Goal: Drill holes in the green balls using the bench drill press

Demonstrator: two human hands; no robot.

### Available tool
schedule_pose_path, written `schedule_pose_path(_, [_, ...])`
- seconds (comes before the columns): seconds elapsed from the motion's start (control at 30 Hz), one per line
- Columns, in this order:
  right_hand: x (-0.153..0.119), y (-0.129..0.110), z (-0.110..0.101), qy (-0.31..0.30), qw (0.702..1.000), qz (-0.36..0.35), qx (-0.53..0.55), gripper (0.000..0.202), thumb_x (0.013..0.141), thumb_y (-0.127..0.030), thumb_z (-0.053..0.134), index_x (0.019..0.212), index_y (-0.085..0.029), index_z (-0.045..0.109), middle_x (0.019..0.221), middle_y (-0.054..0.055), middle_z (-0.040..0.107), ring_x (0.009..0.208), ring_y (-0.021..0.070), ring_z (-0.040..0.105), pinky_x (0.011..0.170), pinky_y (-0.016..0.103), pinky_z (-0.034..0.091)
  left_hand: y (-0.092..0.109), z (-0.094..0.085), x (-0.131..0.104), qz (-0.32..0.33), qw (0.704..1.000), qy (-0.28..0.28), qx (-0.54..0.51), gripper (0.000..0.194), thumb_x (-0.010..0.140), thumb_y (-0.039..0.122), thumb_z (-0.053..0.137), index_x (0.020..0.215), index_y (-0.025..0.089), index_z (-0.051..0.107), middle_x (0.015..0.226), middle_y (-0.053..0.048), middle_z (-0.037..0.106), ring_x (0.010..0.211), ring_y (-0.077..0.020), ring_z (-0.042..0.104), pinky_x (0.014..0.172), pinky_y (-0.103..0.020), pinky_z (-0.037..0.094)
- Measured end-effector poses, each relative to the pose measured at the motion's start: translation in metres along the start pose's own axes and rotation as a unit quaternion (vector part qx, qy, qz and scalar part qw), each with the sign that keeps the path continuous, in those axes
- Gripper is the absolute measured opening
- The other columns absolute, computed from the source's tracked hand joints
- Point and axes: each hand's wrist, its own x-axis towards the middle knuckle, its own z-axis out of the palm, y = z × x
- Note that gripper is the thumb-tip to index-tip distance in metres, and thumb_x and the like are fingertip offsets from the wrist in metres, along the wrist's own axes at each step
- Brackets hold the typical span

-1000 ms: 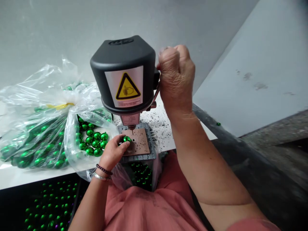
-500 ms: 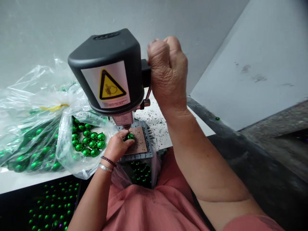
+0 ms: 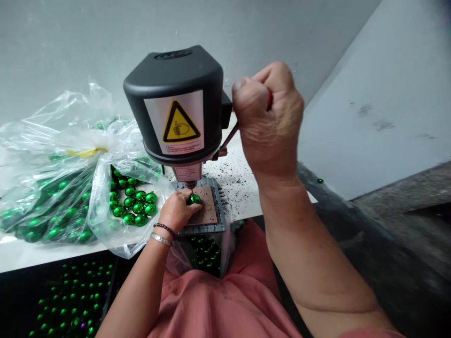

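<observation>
A bench drill press (image 3: 174, 87) with a yellow warning label stands in front of me. My left hand (image 3: 176, 210) pinches a shiny green bauble (image 3: 194, 200) against a brown board (image 3: 206, 213) on the machine's base. The thin drill bit (image 3: 192, 191) comes down at the bauble's top; whether it has entered cannot be made out. On the right, my right hand (image 3: 270, 117) is wrapped round the feed lever (image 3: 229, 136), with a bit of red showing between the fingers.
Loose green baubles (image 3: 136, 204) lie in the mouth of a clear plastic bag (image 3: 116, 234) left of the base. A tied bag (image 3: 52, 202) holds more. Dark shavings (image 3: 232, 183) litter the white tabletop. Below are a dark bin of baubles (image 3: 70, 300) and a bauble-filled container (image 3: 206, 256).
My right hand has shifted right and slightly down with the lever, and red now shows in its grip. The view has swung slightly left. My left hand keeps the bauble under the bit.
</observation>
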Motion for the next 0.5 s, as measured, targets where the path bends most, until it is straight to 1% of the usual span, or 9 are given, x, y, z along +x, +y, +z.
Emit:
schedule_pose_path(0.1, [-0.017, -0.008, -0.011, 0.01, 0.998, -0.017, -0.055, 0.023, 0.077, -0.028, 0.045, 0.06, -0.021, 0.031, 0.056, -0.004, 0.029, 0.053, 0.0077, 0.028, 0.052, 0.023, 0.031, 0.0, 0.0, 0.0, -0.008, 1.0, -0.006, 0.01, 0.026, 0.069, 0.041, 0.059, 0.081, 0.019, 0.066, 0.086, -0.005, 0.065, 0.08, -0.0184, 0.058, 0.071, -0.027, 0.042])
schedule_pose_path(0.2, [-0.037, -0.011, -0.021, 0.003, 0.992, -0.036, -0.125, 0.017, 0.076, -0.025, 0.043, 0.062, -0.022, 0.034, 0.056, -0.004, 0.031, 0.051, 0.0081, 0.029, 0.052, 0.024, 0.031, -0.001, 0.002, 0.001, -0.011, 1.0, -0.009, 0.015, 0.028, 0.069, 0.042, 0.059, 0.084, 0.02, 0.066, 0.089, -0.005, 0.064, 0.082, -0.0185, 0.058, 0.072, -0.026, 0.042])
schedule_pose_path(0.27, [-0.05, -0.009, -0.027, -0.002, 0.985, -0.062, -0.159, 0.011, 0.074, -0.022, 0.043, 0.065, -0.024, 0.036, 0.056, -0.005, 0.036, 0.049, 0.0084, 0.032, 0.049, 0.025, 0.03, -0.001, 0.002, 0.0, -0.014, 1.0, -0.008, 0.015, 0.029, 0.069, 0.043, 0.059, 0.086, 0.02, 0.066, 0.092, -0.006, 0.064, 0.085, -0.0192, 0.058, 0.073, -0.026, 0.042])
schedule_pose_path(0.37, [-0.065, -0.005, -0.031, -0.008, 0.98, -0.089, -0.18, 0.008, 0.073, -0.022, 0.043, 0.068, -0.025, 0.037, 0.057, -0.005, 0.042, 0.049, 0.0089, 0.035, 0.047, 0.027, 0.029, -0.001, 0.003, -0.001, -0.008, 1.0, -0.002, 0.01, 0.027, 0.07, 0.042, 0.058, 0.086, 0.02, 0.066, 0.094, -0.007, 0.065, 0.086, -0.02, 0.058, 0.074, -0.027, 0.042])
schedule_pose_path(0.5, [-0.076, 0.0, -0.032, -0.011, 0.979, -0.104, -0.175, 0.007, 0.074, -0.021, 0.043, 0.071, -0.025, 0.038, 0.056, -0.004, 0.043, 0.049, 0.0098, 0.04, 0.047, 0.027, 0.032, 0.0, 0.003, -0.002, 0.0, 1.0, 0.006, 0.006, 0.026, 0.071, 0.041, 0.057, 0.085, 0.02, 0.066, 0.09, -0.006, 0.065, 0.083, -0.0188, 0.058, 0.072, -0.026, 0.042])
